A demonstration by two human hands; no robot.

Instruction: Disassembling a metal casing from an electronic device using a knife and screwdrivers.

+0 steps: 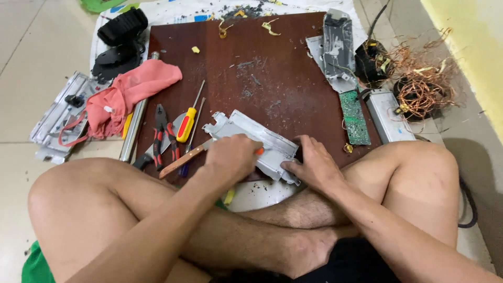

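I sit cross-legged on the floor before a dark brown wooden board [272, 63]. A bent grey metal housing [251, 131] lies at the board's near edge. My left hand [233, 157] is closed over its near side, with a bit of orange tool tip showing by the fingers. My right hand [313, 163] presses on the housing's right end, holding it down. Just left of my left hand lie a wooden-handled tool [181, 160], red-handled pliers [162, 133] and a yellow-and-red screwdriver [187, 123].
A pink cloth [131, 89] lies at the board's left edge, with black plastic parts [121, 26] behind it. A green circuit board [355, 118], grey metal pieces [335, 44], a silver box [387, 115] and tangled copper wire [424, 78] sit to the right.
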